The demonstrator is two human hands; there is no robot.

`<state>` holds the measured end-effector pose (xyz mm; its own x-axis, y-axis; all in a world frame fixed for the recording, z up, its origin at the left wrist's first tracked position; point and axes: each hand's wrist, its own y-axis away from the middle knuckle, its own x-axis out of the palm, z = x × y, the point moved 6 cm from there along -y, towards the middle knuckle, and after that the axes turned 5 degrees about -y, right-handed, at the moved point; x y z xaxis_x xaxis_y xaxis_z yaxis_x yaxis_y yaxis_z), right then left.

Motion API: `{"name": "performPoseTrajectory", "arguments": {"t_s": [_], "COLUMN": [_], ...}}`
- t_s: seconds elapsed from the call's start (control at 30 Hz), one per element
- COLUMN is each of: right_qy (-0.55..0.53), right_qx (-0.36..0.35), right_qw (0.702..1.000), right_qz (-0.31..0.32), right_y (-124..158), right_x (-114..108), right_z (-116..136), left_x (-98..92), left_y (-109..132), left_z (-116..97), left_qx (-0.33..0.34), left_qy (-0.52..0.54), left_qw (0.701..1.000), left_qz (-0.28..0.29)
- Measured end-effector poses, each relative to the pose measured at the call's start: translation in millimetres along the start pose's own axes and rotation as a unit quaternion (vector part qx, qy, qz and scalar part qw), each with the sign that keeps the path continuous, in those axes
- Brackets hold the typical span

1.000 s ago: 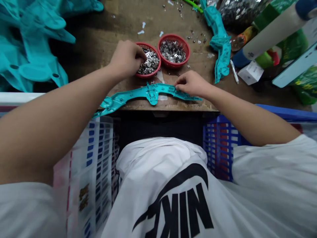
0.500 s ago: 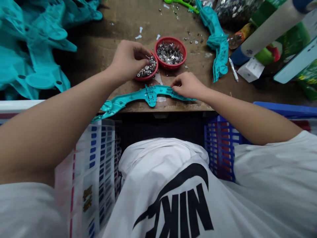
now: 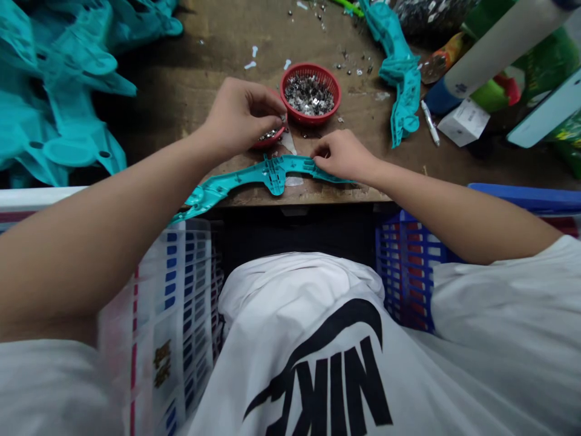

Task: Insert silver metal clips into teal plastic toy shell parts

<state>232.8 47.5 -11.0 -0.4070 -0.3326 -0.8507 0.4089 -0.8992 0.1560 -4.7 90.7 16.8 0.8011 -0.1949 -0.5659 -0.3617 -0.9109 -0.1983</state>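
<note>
A long curved teal plastic part (image 3: 254, 175) lies along the near edge of the wooden bench (image 3: 190, 79). My right hand (image 3: 342, 156) rests on its right half, fingers pinched down on it. My left hand (image 3: 238, 115) hovers over a small red basket (image 3: 267, 138) of little metal pieces and mostly hides it; its fingertips are pinched together on a small metal piece. A second red basket (image 3: 311, 94) full of the same metal pieces stands just behind, uncovered.
A heap of teal plastic parts (image 3: 49, 85) fills the bench's left side, and another teal part (image 3: 399, 72) lies at the right. A pen (image 3: 429, 124), a white box (image 3: 463, 121) and green packages (image 3: 535, 66) crowd the far right. Crates, white (image 3: 177, 290) and blue (image 3: 408, 266), flank my lap.
My left hand has drawn back from digging in the near basket and now covers it, fingertips pinched. My right hand stays on the teal part. The view shifted slightly.
</note>
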Motion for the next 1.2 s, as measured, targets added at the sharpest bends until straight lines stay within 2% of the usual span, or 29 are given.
{"name": "performPoseTrajectory", "arguments": {"t_s": [0.27,0.43,0.57,0.63,0.77,0.9,1.07,1.13,1.2], "right_qy": [0.011,0.001,0.02,0.007,-0.067,-0.069,-0.015,0.019,0.047], "right_qx": [-0.012,0.005,-0.025,-0.045,-0.065,-0.076,-0.067,-0.089,-0.105], "right_qw": [1.0,1.0,0.999,0.999,0.995,0.994,0.998,0.996,0.993], "right_qz": [0.009,-0.008,0.027,0.02,-0.044,-0.023,0.009,0.02,0.033], "right_y": [8,8,7,9,18,24,18,13,7], "right_x": [0,-1,-3,-11,-35,-39,-34,-29,-24], "right_z": [10,6,8,15,33,42,33,28,20], "left_x": [5.5,5.5,3.8,5.3,13.6,25.2,32.1,37.4,46.0], "left_y": [2,8,15,19,32,42,41,39,39], "left_z": [-1,-11,-21,-26,-41,-49,-39,-29,-19], "left_qx": [0.011,0.007,0.008,0.017,0.064,0.066,0.067,0.088,0.117], "left_qy": [0.04,0.01,-0.015,-0.061,-0.209,-0.321,-0.309,-0.303,-0.326], "left_qw": [0.999,0.999,0.999,0.997,0.974,0.941,0.943,0.938,0.917], "left_qz": [0.01,0.046,0.042,0.046,0.06,0.082,0.108,0.146,0.201]}}
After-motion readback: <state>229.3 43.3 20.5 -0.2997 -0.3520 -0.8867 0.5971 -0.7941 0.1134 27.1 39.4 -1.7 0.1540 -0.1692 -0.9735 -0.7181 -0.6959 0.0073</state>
